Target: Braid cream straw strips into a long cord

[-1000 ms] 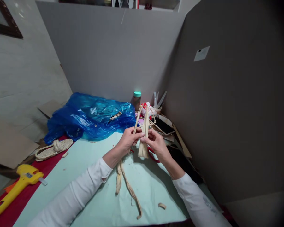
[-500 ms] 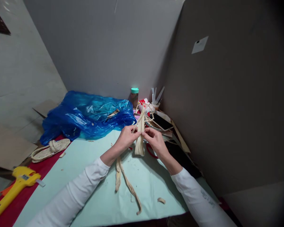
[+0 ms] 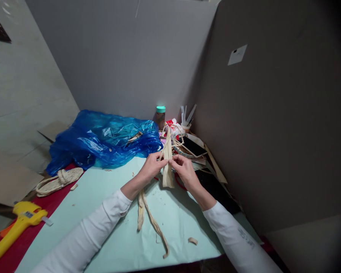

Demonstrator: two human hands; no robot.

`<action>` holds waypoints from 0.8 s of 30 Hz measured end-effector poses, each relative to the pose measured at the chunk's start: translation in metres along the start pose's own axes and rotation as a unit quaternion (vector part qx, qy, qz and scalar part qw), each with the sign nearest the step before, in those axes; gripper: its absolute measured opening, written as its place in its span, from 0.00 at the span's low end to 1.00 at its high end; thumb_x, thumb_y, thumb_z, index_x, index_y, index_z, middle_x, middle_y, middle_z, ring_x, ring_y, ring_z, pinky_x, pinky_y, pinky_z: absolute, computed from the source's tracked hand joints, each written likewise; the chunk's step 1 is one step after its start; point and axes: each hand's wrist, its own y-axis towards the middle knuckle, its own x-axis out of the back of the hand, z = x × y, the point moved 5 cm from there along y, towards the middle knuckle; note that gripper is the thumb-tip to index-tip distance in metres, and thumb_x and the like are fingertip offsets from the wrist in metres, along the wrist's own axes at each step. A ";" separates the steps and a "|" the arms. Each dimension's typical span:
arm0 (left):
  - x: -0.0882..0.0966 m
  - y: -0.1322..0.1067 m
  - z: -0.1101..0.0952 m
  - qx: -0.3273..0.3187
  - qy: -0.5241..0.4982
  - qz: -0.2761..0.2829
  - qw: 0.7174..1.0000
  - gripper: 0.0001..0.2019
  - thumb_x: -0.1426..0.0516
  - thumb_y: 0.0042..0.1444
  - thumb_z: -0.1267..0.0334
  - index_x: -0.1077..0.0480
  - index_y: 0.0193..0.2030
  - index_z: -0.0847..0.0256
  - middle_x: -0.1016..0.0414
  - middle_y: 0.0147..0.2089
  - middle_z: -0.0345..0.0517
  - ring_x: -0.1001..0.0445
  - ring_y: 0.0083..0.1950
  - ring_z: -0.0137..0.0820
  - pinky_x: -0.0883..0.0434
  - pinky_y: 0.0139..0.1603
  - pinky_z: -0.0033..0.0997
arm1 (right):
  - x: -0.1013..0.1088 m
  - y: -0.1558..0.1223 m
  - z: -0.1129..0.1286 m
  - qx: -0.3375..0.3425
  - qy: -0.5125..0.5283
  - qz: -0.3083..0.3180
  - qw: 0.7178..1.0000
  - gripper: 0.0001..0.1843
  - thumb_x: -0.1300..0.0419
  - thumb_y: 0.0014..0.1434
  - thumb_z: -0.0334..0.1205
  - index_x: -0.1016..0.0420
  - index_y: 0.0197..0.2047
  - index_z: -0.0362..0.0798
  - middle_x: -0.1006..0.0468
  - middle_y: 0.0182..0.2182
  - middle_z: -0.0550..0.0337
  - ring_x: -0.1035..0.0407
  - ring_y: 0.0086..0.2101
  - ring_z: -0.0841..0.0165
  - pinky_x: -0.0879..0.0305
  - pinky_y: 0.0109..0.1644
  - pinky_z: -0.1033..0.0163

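Observation:
Both my hands meet over the far middle of the table. A flat, pale dried plant-fibre strip [image 3: 167, 178] is pinched between the fingers of my left hand [image 3: 153, 165] and my right hand [image 3: 183, 168], at about its middle. It stands upright, narrowing toward the top and hanging wider below the fingers. Thinner strands rise beside it near my left fingertips. Below my left wrist, two loose twisted fibre strips [image 3: 141, 214] lie on the pale green table cover [image 3: 110, 235]. Red scissor-like handles [image 3: 180, 182] show partly behind my right hand.
At the left edge are a yellow glue gun [image 3: 25, 218] and a woven slipper [image 3: 59, 181]. A blue plastic bag [image 3: 102, 140] lies at the back. Behind my hands stand a green-lidded jar [image 3: 160, 117], a cup of glue sticks [image 3: 186, 123] and a dark phone-like slab [image 3: 191, 147]. Grey panels enclose the back and right.
My hands keep their pinch on the strip, which now looks slightly more spread at its lower end. The whole view has shifted a little.

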 end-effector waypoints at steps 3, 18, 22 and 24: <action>0.002 0.000 0.001 0.003 0.028 -0.008 1.000 0.08 0.41 0.45 0.60 0.32 0.25 0.63 0.39 0.20 0.35 0.44 0.22 0.24 0.45 0.24 0.23 | 0.001 0.001 0.002 0.016 -0.011 0.009 1.000 0.12 0.40 0.53 0.47 0.29 0.29 0.46 0.31 0.25 0.62 0.39 0.27 0.70 0.44 0.33 0.65; 0.001 0.003 0.002 -0.012 0.022 -0.011 1.000 0.04 0.43 0.42 0.66 0.33 0.24 0.64 0.36 0.23 0.36 0.43 0.23 0.23 0.45 0.25 0.23 | -0.006 0.001 -0.009 -0.001 0.052 0.034 0.998 0.13 0.37 0.51 0.48 0.28 0.29 0.47 0.28 0.27 0.62 0.36 0.28 0.69 0.40 0.35 0.64; 0.000 0.001 -0.004 -0.023 0.024 -0.004 0.999 0.05 0.42 0.43 0.64 0.32 0.25 0.63 0.35 0.23 0.37 0.42 0.24 0.24 0.45 0.25 0.23 | -0.007 0.002 -0.013 -0.039 0.162 0.066 0.984 0.16 0.34 0.48 0.51 0.25 0.33 0.47 0.24 0.31 0.60 0.32 0.33 0.67 0.37 0.41 0.62; 0.003 0.001 -0.008 -0.049 0.063 -0.016 0.997 0.03 0.43 0.43 0.65 0.32 0.24 0.63 0.35 0.23 0.38 0.41 0.25 0.25 0.45 0.26 0.24 | -0.007 0.000 -0.009 -0.047 0.182 0.074 0.979 0.17 0.33 0.47 0.51 0.24 0.34 0.48 0.24 0.31 0.60 0.31 0.33 0.67 0.36 0.42 0.61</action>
